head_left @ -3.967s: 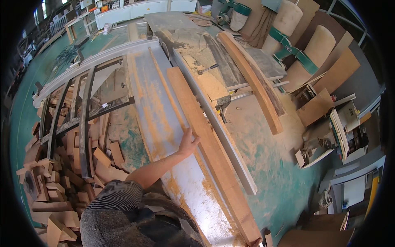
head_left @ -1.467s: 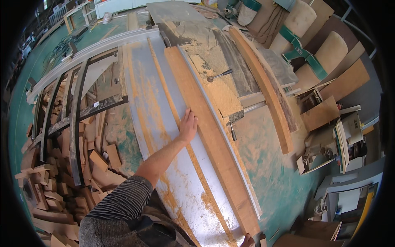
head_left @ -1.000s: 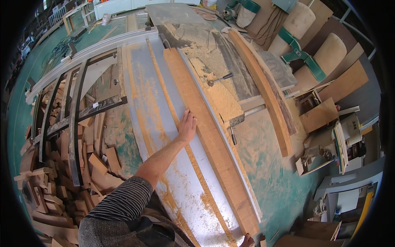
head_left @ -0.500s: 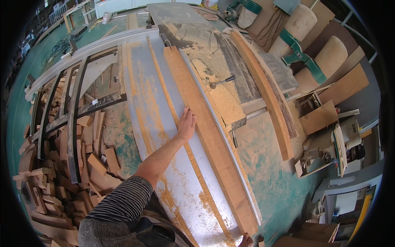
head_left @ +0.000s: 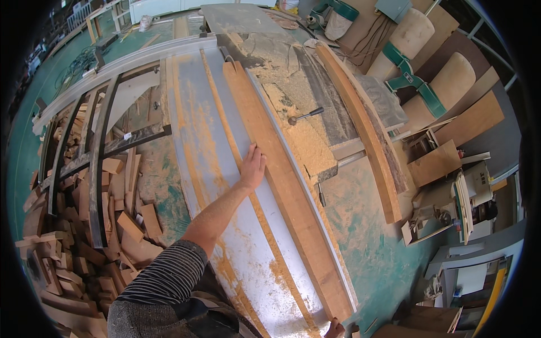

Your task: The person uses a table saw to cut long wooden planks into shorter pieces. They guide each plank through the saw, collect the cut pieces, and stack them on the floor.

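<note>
Along the grey surface (head_left: pixel 243 228), beneath my hands, the plank (head_left: pixel 291 197) lies flat and lengthwise, its right side close against a pale rail (head_left: pixel 323 228). My left grip (head_left: pixel 252 166) is loosely open at the plank's left edge, fingers together and slightly bent, tips touching the wood rather than wrapped around it. My right grip (head_left: pixel 335 328) is at the near end, partly cut off by the lower edge of view; I cannot tell how far it is closed. Sawdust (head_left: pixel 309 147) is heaped beyond the rail, around a lever (head_left: pixel 307 115), with a beam (head_left: pixel 365 135) farther right. To my left, offcuts (head_left: pixel 90 259) are piled under and beside a dark frame (head_left: pixel 97 180).
</note>
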A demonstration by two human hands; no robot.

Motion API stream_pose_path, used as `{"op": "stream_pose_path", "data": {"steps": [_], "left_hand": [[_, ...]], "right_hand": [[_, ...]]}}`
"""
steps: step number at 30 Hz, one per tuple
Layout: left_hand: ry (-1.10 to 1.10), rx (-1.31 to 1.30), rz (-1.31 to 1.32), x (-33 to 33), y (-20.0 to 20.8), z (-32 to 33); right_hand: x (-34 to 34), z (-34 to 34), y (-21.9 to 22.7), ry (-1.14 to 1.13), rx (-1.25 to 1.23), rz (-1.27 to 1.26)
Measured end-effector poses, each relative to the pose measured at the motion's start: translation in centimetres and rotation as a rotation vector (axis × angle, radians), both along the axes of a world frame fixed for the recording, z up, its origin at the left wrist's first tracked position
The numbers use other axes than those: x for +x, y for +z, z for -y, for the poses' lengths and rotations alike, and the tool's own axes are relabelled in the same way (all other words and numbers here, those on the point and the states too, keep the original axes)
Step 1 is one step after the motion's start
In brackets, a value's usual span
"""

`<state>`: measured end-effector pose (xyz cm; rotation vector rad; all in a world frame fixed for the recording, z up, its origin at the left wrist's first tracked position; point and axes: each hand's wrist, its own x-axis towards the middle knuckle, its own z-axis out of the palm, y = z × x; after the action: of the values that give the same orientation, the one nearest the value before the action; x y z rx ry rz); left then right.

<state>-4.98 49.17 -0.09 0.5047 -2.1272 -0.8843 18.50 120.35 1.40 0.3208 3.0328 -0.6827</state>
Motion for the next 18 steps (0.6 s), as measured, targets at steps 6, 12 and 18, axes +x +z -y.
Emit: {"op": "stream_pose_path", "data": {"steps": [6,12,18], "left_hand": [[0.017,-0.018,0.016,-0.4,-0.3,1.1],[0.019,0.002,0.001,-0.5,0.6,1.6],[0.007,0.076,0.016,-0.6,1.2,2.2]], "right_hand": [[-0.5,0.8,0.1,0.055,0.061,-0.012],[-0.9,1.9,0.2,0.106,0.107,-0.026],[-1.1,2.6,0.4,0.119,0.13,-0.016]]}}
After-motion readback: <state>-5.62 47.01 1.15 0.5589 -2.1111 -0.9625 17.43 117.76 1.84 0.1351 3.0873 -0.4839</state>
